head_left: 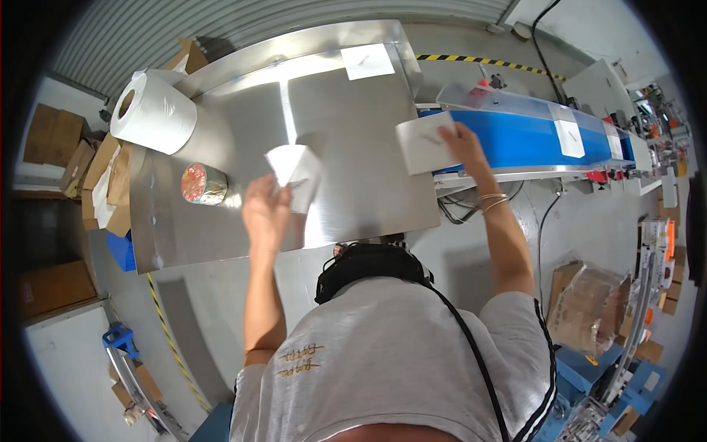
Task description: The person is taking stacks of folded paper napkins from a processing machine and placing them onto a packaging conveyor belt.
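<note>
A white paper sheet (426,141) is being pressed flat by the right hand (458,140) at the near end of the blue conveyor belt (526,138), its fingers spread on top rather than closed. Two more white sheets (569,135) are being carried further along that belt, so part of the feeding appears done. Another folded white sheet (296,174) is being pinched in the left hand (265,214) over the steel table (353,110), not yet laid down. A sheet (366,61) is lying at the table's far edge. The belt's far end is being cut off by the fisheye rim, and the sheets' markings cannot be made out.
</note>
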Available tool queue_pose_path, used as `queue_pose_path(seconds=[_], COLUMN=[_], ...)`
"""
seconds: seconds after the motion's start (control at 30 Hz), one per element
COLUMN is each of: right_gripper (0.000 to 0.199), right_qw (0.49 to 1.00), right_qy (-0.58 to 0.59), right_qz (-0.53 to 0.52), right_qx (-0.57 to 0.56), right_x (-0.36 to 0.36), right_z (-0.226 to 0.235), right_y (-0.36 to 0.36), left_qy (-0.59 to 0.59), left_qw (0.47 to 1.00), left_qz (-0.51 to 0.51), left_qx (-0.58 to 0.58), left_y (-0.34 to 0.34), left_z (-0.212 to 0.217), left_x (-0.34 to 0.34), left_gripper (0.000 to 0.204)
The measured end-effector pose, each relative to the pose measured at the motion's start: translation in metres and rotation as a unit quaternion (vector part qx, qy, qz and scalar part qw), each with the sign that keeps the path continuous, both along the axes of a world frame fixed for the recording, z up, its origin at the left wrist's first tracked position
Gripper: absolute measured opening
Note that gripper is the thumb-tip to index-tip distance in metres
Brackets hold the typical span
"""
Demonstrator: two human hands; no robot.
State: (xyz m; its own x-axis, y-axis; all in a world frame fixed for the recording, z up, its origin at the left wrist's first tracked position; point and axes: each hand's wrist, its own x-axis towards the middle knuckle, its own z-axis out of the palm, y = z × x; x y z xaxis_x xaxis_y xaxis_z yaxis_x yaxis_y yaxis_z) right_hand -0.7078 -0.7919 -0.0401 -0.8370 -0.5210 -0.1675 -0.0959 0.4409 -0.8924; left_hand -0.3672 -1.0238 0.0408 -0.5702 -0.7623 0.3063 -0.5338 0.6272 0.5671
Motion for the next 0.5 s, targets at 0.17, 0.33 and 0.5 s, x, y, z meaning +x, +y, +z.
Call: queue_pose_path(seconds=[0.17,0.33,0.5], right_gripper=[0.039,0.060,0.045], right_qw=[0.990,0.844,0.899], right_qy=[0.111,0.373,0.435], right_qz=[-0.064,-0.183,-0.014], right_qx=[0.052,0.339,0.047], right_x=[-0.084,-0.095,-0.037], right_z=[-0.012,-0.022,0.010], right_y=[0.063,0.084,0.057], left_qy=[-0.019,-0.006,0.032], left_qw=[0.997,0.998,0.996], left_qz=[-0.042,-0.056,-0.066], left_qx=[0.063,0.042,0.046], left_y=[0.073,0.094,0.098], left_z=[0.015,0.017,0.008], left_x=[-0.047,-0.062,-0.058], left_gripper=[0.028,0.040,0.035])
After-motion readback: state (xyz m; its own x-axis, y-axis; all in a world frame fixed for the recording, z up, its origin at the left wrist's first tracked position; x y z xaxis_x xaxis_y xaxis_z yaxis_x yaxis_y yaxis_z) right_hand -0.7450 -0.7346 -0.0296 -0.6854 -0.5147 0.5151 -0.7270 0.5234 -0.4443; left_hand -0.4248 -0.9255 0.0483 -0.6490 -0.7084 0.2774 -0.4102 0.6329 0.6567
